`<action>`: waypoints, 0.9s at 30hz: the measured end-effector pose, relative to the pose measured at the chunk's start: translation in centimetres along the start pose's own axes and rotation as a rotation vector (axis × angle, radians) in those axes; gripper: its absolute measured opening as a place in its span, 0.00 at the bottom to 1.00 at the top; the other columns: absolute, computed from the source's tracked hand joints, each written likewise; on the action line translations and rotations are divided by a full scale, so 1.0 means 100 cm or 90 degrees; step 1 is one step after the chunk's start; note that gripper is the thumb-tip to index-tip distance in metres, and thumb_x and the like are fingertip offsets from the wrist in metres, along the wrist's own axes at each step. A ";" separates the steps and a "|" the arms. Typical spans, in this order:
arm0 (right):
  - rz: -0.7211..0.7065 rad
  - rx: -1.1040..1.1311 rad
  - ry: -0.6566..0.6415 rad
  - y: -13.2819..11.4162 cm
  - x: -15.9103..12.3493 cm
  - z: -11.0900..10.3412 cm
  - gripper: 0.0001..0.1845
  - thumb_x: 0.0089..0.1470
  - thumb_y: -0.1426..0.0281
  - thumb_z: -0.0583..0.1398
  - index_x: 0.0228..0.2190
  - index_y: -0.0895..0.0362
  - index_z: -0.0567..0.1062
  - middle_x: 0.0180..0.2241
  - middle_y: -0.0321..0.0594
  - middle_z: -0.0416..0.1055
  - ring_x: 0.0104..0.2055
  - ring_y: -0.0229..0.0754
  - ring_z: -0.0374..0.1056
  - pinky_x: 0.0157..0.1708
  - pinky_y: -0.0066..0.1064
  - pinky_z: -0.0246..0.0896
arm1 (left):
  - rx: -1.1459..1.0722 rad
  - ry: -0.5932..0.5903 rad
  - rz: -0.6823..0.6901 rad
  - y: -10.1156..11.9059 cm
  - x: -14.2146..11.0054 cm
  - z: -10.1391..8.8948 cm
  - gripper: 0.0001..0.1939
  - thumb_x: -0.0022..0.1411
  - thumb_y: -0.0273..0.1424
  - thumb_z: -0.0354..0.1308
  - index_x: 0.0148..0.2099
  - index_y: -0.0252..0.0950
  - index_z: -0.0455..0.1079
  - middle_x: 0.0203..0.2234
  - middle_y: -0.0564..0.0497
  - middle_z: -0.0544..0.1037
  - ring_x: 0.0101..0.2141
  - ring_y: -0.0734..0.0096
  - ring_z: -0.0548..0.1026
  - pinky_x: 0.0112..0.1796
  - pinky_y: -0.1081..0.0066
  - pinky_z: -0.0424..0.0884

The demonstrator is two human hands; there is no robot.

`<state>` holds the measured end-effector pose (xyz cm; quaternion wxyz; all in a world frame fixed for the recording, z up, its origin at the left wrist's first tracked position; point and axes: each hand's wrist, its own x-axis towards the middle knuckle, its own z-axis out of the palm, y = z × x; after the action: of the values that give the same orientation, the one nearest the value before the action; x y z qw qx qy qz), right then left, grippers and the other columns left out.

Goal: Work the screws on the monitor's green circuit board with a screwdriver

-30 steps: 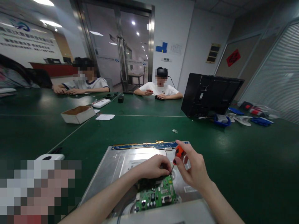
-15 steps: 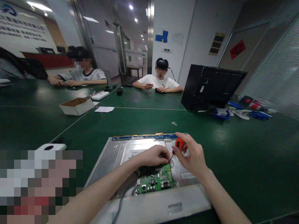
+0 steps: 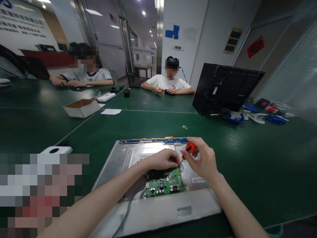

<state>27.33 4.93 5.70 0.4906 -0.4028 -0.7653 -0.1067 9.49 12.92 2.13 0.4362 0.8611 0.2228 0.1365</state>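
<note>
A flat metal display panel (image 3: pixel 123 158) lies in front of me with a green circuit board (image 3: pixel 163 186) on it. My right hand (image 3: pixel 204 158) grips an orange-handled screwdriver (image 3: pixel 190 147), its shaft slanting down to the board's far right corner. There my left hand (image 3: pixel 165 158) rests with curled fingertips pressed together beside the screwdriver tip. Whatever those fingertips pinch is hidden or too small to name. Along the panel's far edge runs a narrow blue circuit strip (image 3: pixel 151 141). A grey cable (image 3: pixel 127 215) trails from the board over the near edge.
A black monitor housing (image 3: pixel 225 89) stands at the right, beside a small blue tray (image 3: pixel 235 117). An open cardboard box (image 3: pixel 81 109) and a white paper (image 3: pixel 111 112) are at the left. Two people sit across the green table (image 3: pixel 153 122). A white device (image 3: pixel 56 149) lies nearer me.
The view has tilted slightly, so the scene sits a little higher. Both hands keep their places at the board corner, with the screwdriver still on it.
</note>
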 end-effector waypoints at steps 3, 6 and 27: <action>0.003 0.004 -0.012 -0.002 0.001 -0.001 0.17 0.64 0.67 0.58 0.53 0.53 0.64 0.32 0.35 0.70 0.22 0.33 0.63 0.20 0.25 0.60 | -0.002 -0.001 0.001 0.000 0.000 0.000 0.04 0.55 0.22 0.61 0.33 0.34 0.75 0.28 0.53 0.78 0.32 0.69 0.73 0.36 0.73 0.67; 0.006 0.010 -0.023 -0.004 0.002 -0.002 0.20 0.65 0.67 0.57 0.56 0.54 0.63 0.31 0.35 0.70 0.22 0.34 0.64 0.21 0.26 0.61 | -0.006 0.000 -0.001 0.001 -0.001 0.000 0.04 0.56 0.22 0.61 0.34 0.34 0.75 0.29 0.53 0.77 0.32 0.69 0.73 0.35 0.74 0.66; 0.037 -0.017 0.044 0.002 -0.004 0.004 0.14 0.63 0.62 0.59 0.48 0.53 0.67 0.28 0.33 0.72 0.18 0.33 0.62 0.19 0.24 0.60 | -0.023 -0.007 -0.012 0.003 -0.003 0.000 0.06 0.56 0.22 0.60 0.37 0.33 0.76 0.29 0.52 0.77 0.31 0.70 0.73 0.34 0.74 0.67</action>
<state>27.24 5.09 5.15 0.5141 -0.4274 -0.7345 -0.1162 9.33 12.59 2.38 0.4540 0.8517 0.2261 0.1313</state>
